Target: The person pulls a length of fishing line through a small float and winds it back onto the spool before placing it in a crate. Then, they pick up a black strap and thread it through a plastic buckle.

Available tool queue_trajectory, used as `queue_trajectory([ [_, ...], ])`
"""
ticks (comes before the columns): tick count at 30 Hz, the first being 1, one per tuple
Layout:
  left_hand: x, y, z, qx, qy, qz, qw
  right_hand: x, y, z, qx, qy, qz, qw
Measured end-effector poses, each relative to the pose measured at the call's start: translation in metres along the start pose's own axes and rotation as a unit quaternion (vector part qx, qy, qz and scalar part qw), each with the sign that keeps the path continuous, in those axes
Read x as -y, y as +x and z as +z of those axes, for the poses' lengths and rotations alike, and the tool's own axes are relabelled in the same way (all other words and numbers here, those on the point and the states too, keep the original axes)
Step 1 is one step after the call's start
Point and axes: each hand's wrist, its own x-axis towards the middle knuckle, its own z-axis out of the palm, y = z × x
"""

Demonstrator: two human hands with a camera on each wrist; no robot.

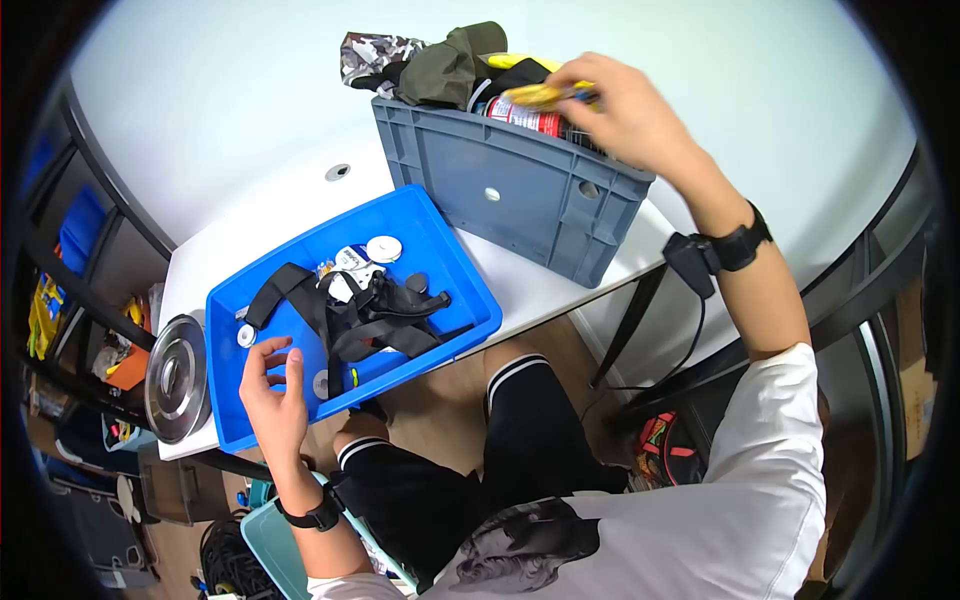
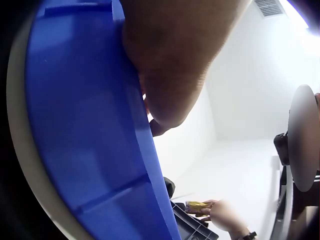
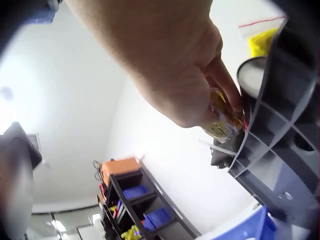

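My right hand (image 1: 615, 110) is raised over the grey crate (image 1: 520, 190) and pinches a small yellow packet (image 1: 545, 95); the right wrist view shows the same yellow packet (image 3: 222, 120) held between fingers and thumb just above the crate's rim (image 3: 280, 125). My left hand (image 1: 272, 385) rests at the near edge of the blue tray (image 1: 440, 250), fingers loosely curved, holding nothing. In the tray lie black straps (image 1: 375, 315) and a few small round white and grey parts. From the left wrist, the blue tray wall (image 2: 85, 125) fills the view.
The grey crate holds a can, camouflage cloth and dark fabric (image 1: 440, 65). A steel lid (image 1: 178, 378) lies left of the tray at the white table's edge (image 1: 200, 250). Shelves with blue bins (image 1: 80, 230) stand at the left. My knees are under the table.
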Motion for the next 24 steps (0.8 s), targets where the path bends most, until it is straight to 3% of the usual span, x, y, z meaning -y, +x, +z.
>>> queue_trajectory([
  [2, 0.002, 0.000, -0.004, 0.022, -0.005, -0.003, 1.000, 0.025, 0.014, 0.010, 0.032, -0.099, -0.079, 0.991],
  [5, -0.009, -0.002, 0.006, 0.037, -0.004, -0.034, 0.999, 0.013, 0.057, 0.024, 0.144, -0.144, -0.155, 0.967],
  [6, -0.008, -0.001, 0.004, 0.031, -0.001, -0.015, 0.999, 0.008, 0.074, 0.031, 0.143, -0.139, -0.155, 0.968],
  [8, -0.008, -0.001, 0.003, 0.031, -0.003, -0.024, 0.999, -0.001, 0.106, 0.043, 0.322, -0.208, -0.157, 0.910],
  [13, -0.010, 0.001, 0.003, 0.023, -0.014, -0.042, 0.999, 0.010, 0.133, 0.064, 0.376, -0.279, -0.172, 0.867],
  [15, -0.008, 0.000, 0.003, 0.021, -0.023, -0.010, 0.999, 0.014, 0.145, 0.075, 0.394, -0.293, -0.183, 0.852],
  [19, 0.000, -0.001, 0.003, 0.035, -0.022, 0.009, 0.999, 0.019, 0.150, 0.066, 0.520, -0.146, -0.100, 0.836],
  [23, -0.003, 0.001, 0.001, 0.028, -0.017, -0.004, 0.999, 0.013, 0.138, 0.070, 0.511, -0.090, 0.037, 0.854],
  [24, 0.000, 0.001, 0.002, 0.017, -0.005, 0.011, 1.000, 0.015, 0.136, 0.069, 0.504, -0.105, 0.029, 0.857],
])
